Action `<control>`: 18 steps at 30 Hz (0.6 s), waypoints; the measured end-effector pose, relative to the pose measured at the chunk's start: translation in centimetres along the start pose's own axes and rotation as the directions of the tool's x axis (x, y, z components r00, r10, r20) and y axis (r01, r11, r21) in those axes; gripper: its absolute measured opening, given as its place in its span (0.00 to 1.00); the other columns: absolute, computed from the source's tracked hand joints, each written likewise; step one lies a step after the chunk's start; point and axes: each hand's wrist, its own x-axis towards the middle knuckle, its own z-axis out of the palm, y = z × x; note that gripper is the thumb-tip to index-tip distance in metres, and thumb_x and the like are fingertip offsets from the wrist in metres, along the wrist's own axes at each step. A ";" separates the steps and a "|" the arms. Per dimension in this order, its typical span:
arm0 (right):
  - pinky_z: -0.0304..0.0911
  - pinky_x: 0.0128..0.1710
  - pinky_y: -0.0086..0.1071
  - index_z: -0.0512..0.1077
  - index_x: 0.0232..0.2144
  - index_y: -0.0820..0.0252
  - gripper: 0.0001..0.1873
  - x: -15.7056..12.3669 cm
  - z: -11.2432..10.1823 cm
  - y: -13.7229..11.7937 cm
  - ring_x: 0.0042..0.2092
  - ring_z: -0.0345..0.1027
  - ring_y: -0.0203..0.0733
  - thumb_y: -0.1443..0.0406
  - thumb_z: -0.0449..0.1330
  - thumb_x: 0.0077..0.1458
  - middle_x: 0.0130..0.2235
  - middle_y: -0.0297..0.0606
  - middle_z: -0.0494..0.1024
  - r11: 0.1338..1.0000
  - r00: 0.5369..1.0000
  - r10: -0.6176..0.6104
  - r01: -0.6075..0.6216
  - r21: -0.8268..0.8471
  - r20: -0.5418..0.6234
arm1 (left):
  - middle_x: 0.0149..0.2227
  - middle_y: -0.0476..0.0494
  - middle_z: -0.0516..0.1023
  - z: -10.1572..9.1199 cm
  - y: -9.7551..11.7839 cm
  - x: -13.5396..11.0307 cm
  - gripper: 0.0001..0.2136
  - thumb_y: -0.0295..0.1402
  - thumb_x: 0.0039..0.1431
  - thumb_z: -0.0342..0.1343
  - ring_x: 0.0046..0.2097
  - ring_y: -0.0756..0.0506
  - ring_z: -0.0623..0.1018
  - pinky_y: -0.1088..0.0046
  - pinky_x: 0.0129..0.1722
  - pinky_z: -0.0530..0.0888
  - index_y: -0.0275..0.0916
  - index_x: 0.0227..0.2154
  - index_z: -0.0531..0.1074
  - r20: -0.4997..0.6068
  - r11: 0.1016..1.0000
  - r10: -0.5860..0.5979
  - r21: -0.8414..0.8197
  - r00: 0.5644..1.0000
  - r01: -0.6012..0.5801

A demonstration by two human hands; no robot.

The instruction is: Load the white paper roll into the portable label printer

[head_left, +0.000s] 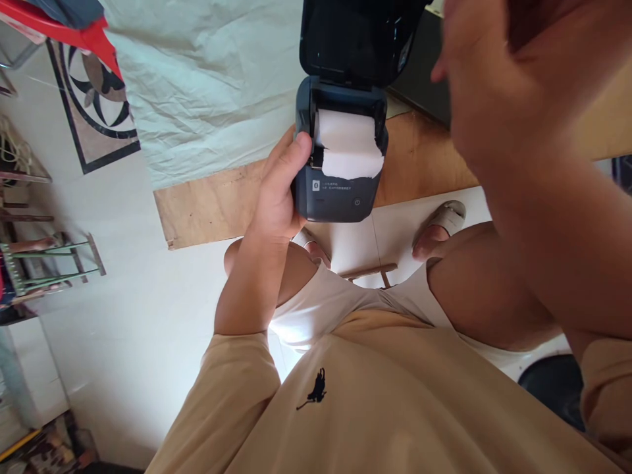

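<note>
My left hand (279,191) grips the left side of a small dark blue label printer (340,191), thumb on its top edge. The printer's lid (355,39) stands open, and a white paper roll (348,148) lies in the bay with its loose end over the front lip. My right hand (488,85) is raised close to the camera, to the right of the printer and apart from it. Its back faces me and the fingers are hidden. Below are my knees, white shorts and beige shirt.
A plywood board (207,207) lies on the pale tiled floor under a crumpled white sheet (207,85). My sandalled feet (442,227) rest near a small wooden stool bar (368,271). A green rack (44,260) and clutter stand at the left; a red object (74,29) is at the top left.
</note>
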 end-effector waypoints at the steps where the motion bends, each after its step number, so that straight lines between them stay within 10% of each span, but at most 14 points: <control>1: 0.51 0.36 0.20 0.65 0.39 0.71 0.31 -0.2 0.0 -0.2 0.33 0.55 0.15 0.46 0.42 0.61 0.38 0.41 0.66 0.999 0.999 -0.016 0.017 -0.051 0.036 | 0.38 0.49 0.83 0.3 0.0 0.0 0.11 0.43 0.62 0.54 0.51 0.44 0.80 0.72 0.36 0.73 0.42 0.34 0.76 -0.007 1.000 0.004 0.002 1.000 -0.004; 9: 0.47 0.44 0.25 0.70 0.47 0.39 0.19 -0.4 -0.6 -3.0 0.43 0.56 0.27 0.50 0.51 0.54 0.49 0.21 0.68 0.891 0.854 0.138 0.115 -0.440 0.502 | 0.31 0.45 0.74 1.2 -0.2 -0.2 0.18 0.53 0.59 0.53 0.34 0.49 0.71 0.69 0.31 0.62 0.45 0.33 0.76 -0.043 0.984 0.093 0.156 0.995 -0.085; 15: 0.56 0.45 0.28 0.65 0.51 0.42 0.25 -0.3 -0.4 -3.4 0.35 0.51 0.23 0.52 0.58 0.49 0.43 0.27 0.69 0.841 0.806 0.246 0.099 -0.532 0.538 | 0.29 0.44 0.71 -0.5 0.5 -0.2 0.21 0.56 0.58 0.52 0.35 0.47 0.72 0.69 0.31 0.62 0.43 0.36 0.75 0.054 0.988 -0.021 0.157 0.998 0.012; 18: 0.53 0.40 0.22 0.63 0.52 0.51 0.30 -0.1 -1.1 -3.0 0.33 0.52 0.16 0.56 0.60 0.45 0.43 0.26 0.70 0.970 0.841 0.066 0.072 -0.231 0.537 | 0.31 0.44 0.76 0.4 0.8 -0.3 0.16 0.51 0.59 0.55 0.45 0.42 0.78 0.69 0.38 0.69 0.44 0.36 0.76 0.015 0.988 -0.079 0.135 0.997 0.076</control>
